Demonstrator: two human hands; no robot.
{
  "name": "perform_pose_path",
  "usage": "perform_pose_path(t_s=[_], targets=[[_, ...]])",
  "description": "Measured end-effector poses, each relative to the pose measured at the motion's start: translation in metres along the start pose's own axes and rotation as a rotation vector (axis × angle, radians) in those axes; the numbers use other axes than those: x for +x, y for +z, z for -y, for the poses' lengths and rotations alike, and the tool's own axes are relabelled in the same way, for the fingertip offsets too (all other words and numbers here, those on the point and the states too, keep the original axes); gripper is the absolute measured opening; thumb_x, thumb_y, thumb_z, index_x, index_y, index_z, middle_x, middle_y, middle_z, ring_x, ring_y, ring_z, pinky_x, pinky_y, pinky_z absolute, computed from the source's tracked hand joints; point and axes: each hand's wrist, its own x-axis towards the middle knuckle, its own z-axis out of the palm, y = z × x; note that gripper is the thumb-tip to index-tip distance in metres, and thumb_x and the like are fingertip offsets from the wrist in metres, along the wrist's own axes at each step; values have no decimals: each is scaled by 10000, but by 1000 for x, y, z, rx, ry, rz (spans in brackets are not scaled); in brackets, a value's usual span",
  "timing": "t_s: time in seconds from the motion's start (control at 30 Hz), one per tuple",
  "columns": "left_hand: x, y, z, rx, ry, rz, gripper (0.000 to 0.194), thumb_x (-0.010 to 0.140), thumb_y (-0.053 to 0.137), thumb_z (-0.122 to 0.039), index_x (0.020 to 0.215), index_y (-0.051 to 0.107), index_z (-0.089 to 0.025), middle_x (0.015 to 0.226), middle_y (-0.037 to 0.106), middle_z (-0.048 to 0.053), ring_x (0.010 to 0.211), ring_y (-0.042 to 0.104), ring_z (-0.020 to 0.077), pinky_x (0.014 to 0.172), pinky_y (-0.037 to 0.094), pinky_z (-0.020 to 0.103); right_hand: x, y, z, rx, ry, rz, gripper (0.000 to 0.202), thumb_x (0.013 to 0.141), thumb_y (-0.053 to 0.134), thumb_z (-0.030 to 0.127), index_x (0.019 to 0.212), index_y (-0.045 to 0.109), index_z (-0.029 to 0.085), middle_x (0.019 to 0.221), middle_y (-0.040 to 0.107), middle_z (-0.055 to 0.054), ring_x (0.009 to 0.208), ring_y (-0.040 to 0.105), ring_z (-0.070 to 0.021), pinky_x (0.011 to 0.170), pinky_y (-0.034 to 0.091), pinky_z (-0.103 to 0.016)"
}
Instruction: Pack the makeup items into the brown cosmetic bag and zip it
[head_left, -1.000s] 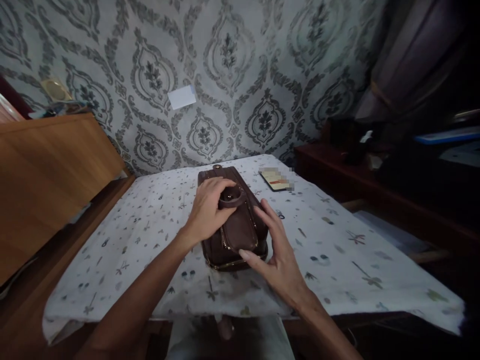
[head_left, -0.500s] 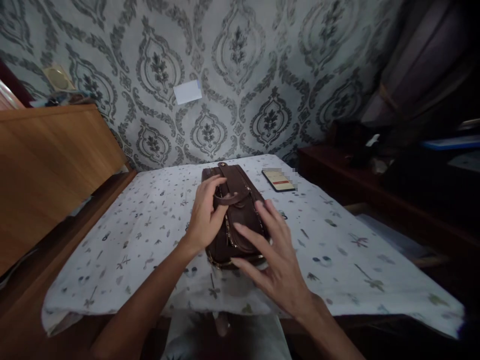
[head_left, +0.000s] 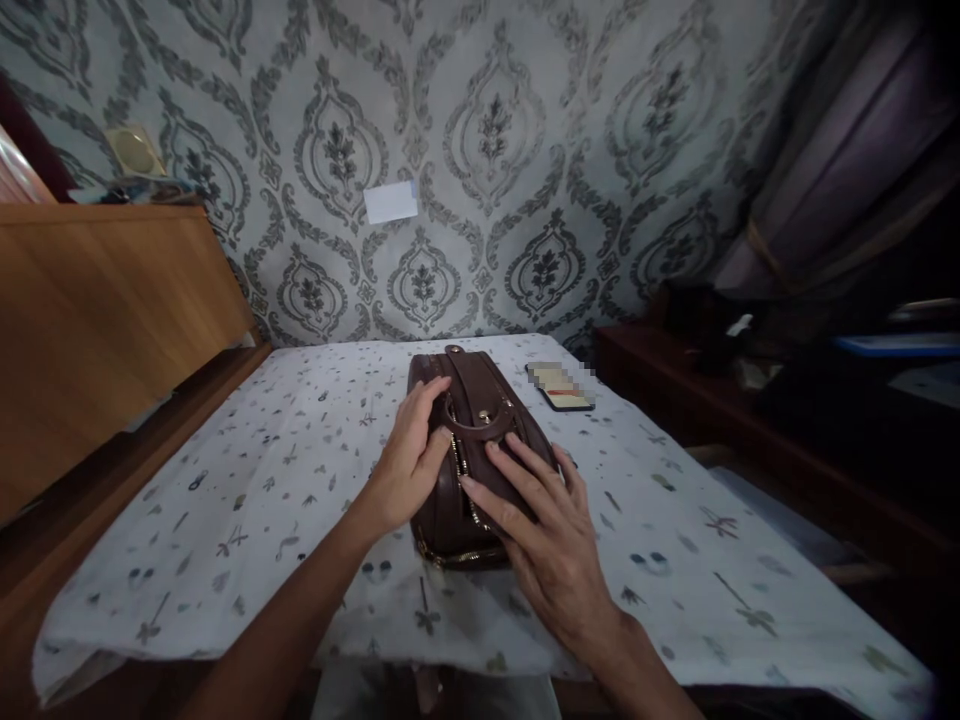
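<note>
A brown leather-look bag [head_left: 502, 390] with gold zips and a short curved handle lies on the patterned cloth in front of me. My left hand [head_left: 409, 455] rests against its left side beside the handle, fingers stretched forward and thumb apart near the zip. Across the bag's top and right side lies my right hand [head_left: 551, 530], its fingers spread; the index fingertip touches near the gold zip. The right hand covers part of the bag's near right side.
White cloth with small printed motifs covers the table [head_left: 300, 480]. A phone [head_left: 566, 392] lies to the right behind the bag. Wooden furniture [head_left: 112, 320] stands at the left, dark furniture [head_left: 637, 350] at the right. Patterned wallpaper with a white paper [head_left: 391, 202] is behind.
My right hand has come down from just above the bag onto its top. My left hand stays at the bag's left side. The camera view has shifted slightly.
</note>
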Motion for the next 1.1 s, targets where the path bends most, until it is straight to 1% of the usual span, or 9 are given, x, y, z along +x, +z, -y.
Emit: perform_pose_path(t_s=[0.1, 0.23, 0.37, 0.53, 0.7, 0.8, 0.93, 1.03, 1.1], targets=[[-1, -2, 2, -21, -1, 13, 465, 989, 426, -324, 1452, 389, -294, 1559, 396, 53, 1490, 283, 255, 1246, 212, 501, 1, -3, 3, 1, 0, 25, 435, 920, 482, 88, 1301, 592, 266, 1403, 572, -108, 1413, 407, -295, 1153, 249, -601], [-2, -1, 3, -13, 5, 1, 433, 998, 412, -348, 1427, 425, -289, 1554, 403, 49, 1499, 263, 243, 1252, 192, 493, 3, -6, 7, 8, 16, 83, 414, 927, 547, 236, 1340, 568, 242, 1454, 529, -119, 1433, 373, -320, 1171, 196, -621], [-2, 2, 4, -24, -15, -27, 418, 1005, 402, -379, 1410, 444, -285, 1558, 399, 51, 1515, 219, 235, 1254, 171, 485, 1, -3, 6, 7, 33, 82, 430, 961, 517, 224, 1388, 530, 272, 1476, 521, -100, 1432, 392, -295, 1194, 168, -594], [-18, 2, 0, -84, -46, -79, 473, 985, 453, -387, 1436, 373, -268, 1551, 381, 97, 1464, 328, 253, 1209, 282, 471, -4, -7, 2, 184, 185, 28, 548, 978, 520, 347, 1499, 382, 254, 1542, 437, -132, 1428, 406, -297, 1190, 258, -575], [-52, 18, -5, 50, 129, -124, 650, 864, 652, -378, 1414, 333, -245, 1559, 289, 153, 1492, 234, 314, 1205, 241, 540, -1, -15, -3, 297, 223, -26, 391, 978, 540, 353, 1361, 547, 275, 1390, 602, -113, 1299, 556, -272, 1154, 342, -546], [-62, 34, -6, 147, 154, -160, 748, 829, 700, -348, 1431, 271, -237, 1576, 217, 180, 1504, 188, 329, 1200, 229, 566, 5, -17, -4, 353, 278, -60, 315, 983, 525, 367, 1268, 626, 277, 1294, 674, -92, 1231, 610, -267, 1126, 378, -539], [-64, 46, -10, 198, 121, -255, 495, 860, 660, -290, 1272, 392, -226, 1536, 257, 176, 1486, 234, 324, 1170, 285, 562, 10, -21, -5, 424, 370, -52, 296, 988, 507, 386, 1215, 665, 281, 1254, 704, -82, 1211, 630, -265, 1099, 411, -531], [-66, 45, -12, 250, 93, -226, 199, 896, 613, -275, 1047, 495, -221, 1539, 242, 149, 1492, 218, 330, 1156, 309, 549, 9, -22, -4, 438, 369, -35, 294, 977, 527, 391, 1207, 668, 273, 1265, 698, -90, 1216, 627, -266, 1109, 398, -543], [-67, 44, -13, 250, 82, -207, 109, 921, 581, -281, 977, 512, -217, 1540, 242, 139, 1488, 226, 325, 1153, 320, 540, 6, -20, -3, 413, 338, -30, 307, 957, 563, 387, 1223, 659, 268, 1293, 679, -99, 1238, 612, -275, 1125, 375, -560]])
